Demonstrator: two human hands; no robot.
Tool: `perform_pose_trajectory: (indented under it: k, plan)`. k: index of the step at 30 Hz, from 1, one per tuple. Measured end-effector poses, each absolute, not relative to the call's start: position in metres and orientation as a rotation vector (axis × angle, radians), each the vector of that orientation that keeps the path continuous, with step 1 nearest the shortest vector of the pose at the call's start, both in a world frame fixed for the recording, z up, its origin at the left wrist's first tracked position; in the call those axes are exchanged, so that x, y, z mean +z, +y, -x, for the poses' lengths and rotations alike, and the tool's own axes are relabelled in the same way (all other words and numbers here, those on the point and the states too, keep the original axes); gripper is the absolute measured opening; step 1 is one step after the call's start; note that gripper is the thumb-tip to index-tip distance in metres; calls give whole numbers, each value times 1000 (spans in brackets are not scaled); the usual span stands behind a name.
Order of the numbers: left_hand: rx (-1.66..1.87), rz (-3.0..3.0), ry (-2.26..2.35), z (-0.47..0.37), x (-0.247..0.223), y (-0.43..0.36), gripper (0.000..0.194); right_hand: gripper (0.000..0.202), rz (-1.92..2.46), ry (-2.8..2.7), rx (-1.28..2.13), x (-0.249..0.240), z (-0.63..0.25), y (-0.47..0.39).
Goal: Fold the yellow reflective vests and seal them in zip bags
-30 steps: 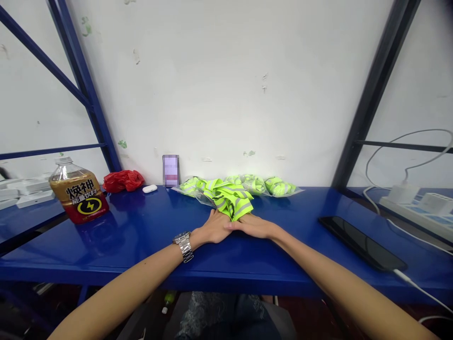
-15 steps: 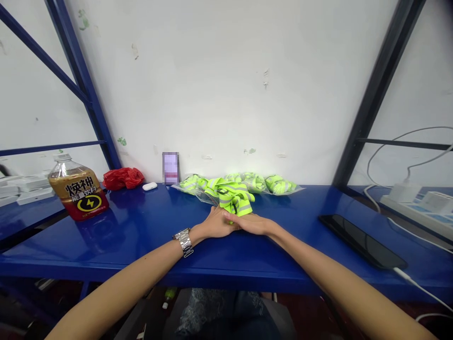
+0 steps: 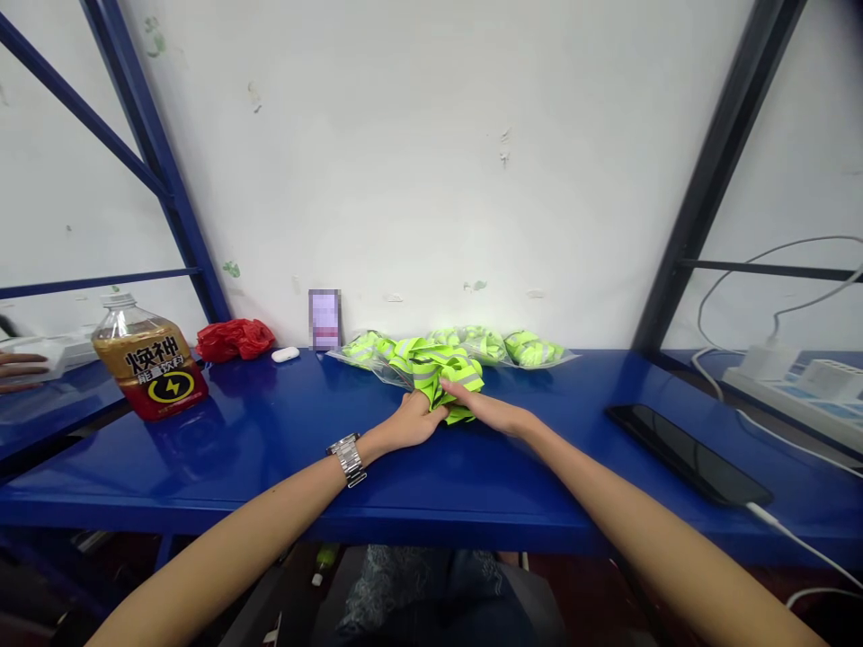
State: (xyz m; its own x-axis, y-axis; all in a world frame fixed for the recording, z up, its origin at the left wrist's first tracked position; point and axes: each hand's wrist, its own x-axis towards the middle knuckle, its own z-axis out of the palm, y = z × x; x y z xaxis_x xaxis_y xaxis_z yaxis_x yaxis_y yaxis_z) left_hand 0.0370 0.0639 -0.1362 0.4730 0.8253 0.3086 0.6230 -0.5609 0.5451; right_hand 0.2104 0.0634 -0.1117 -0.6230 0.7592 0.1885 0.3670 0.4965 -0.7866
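A loose bundle of fluorescent yellow-green reflective straps [image 3: 438, 358] with grey stripes lies on the blue table, in front of me. My left hand [image 3: 410, 423] holds its near left side, fingers partly hidden in the folds; a metal watch is on that wrist. From the right, my right hand [image 3: 493, 412] grips the same bundle with the thumb on top, its other fingers hidden by the straps. Clear plastic bags [image 3: 535, 350] with more of the yellow-green straps lie behind, against the wall.
On the left stand a big drink bottle [image 3: 152, 359], a red plastic bag [image 3: 235, 339] and a small white case [image 3: 285, 354]. A phone [image 3: 324, 320] leans on the wall. Another phone [image 3: 688, 454], cabled, and a power strip [image 3: 809, 400] are right. Another person's hand [image 3: 23, 368] shows far left.
My hands, overlapped before, have moved apart onto the two sides of the strap bundle, whose folds have shifted. Another person's hand has come into view at the far left.
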Motion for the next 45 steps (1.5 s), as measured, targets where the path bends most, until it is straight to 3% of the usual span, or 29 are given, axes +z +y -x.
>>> perform_pose_trajectory:
  k: [4, 12, 20, 24, 31, 45]
  plan:
    - [851, -2411, 1207, -37, -137, 64, 30, 57, 807, -2368, 918, -112, -213, 66]
    - [972, -2461, 1129, -35, -133, 63, 38, 53, 892, -2570, 330, -99, -226, 52]
    - [828, -2653, 1225, -42, -128, 61, 34, 37, 996, -2445, 133, -101, -226, 45]
    - [757, -2595, 1405, -42, -133, 63, 31, 38, 1062, -2288, -80, -105, -218, 42]
    - [661, -2640, 1445, -41, -137, 58, 39, 40, 741, -2403, -456, -100, -198, 42]
    - [444, -2584, 1755, -34, -135, 50, 29, 37, 1000, -2441, -110, -126, -233, 76]
